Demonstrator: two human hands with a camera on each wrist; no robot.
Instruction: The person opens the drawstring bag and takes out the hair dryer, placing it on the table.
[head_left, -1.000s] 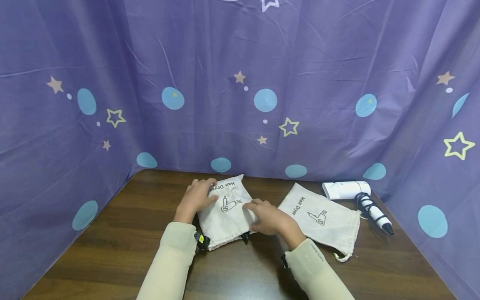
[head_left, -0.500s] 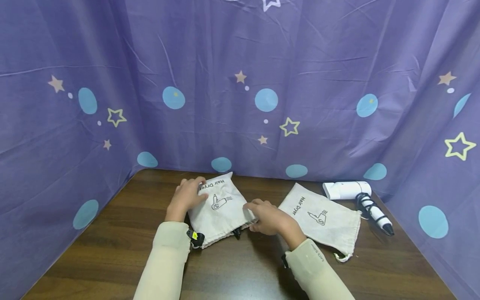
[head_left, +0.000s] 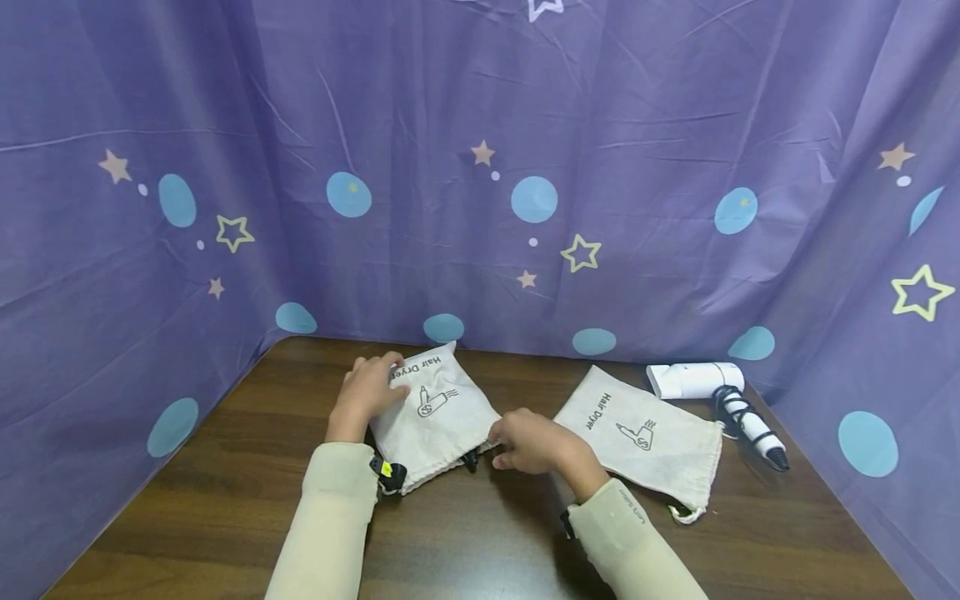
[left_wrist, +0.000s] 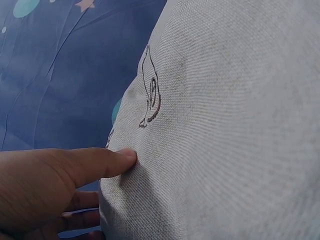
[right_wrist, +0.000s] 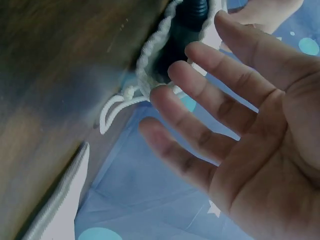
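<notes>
A white drawstring bag (head_left: 450,429) printed "Hair Dryer" lies at the middle of the table, bulging with something inside. Along its left side my left hand (head_left: 367,396) holds it; the left wrist view shows the thumb on the front cloth (left_wrist: 215,125) and the other fingers partly hidden behind the edge. My right hand (head_left: 536,446) is at the bag's right corner, by its mouth, fingers spread and slightly bent in the right wrist view with nothing in them. A dark ridged end (right_wrist: 192,17) shows within the corded mouth, where a loop of white cord (right_wrist: 107,115) hangs.
A second "Hair Dryer" bag (head_left: 652,437) lies flat to the right, close beside my right forearm. Behind it at the back right is a white hair dryer (head_left: 693,381), its black cord wound round the handle (head_left: 753,433). A purple curtain (head_left: 450,167) encloses the table.
My left hand and the bulging bag have shifted left and slightly back. My right hand has stayed nearly in place, and the bag has slid leftward from under its fingers.
</notes>
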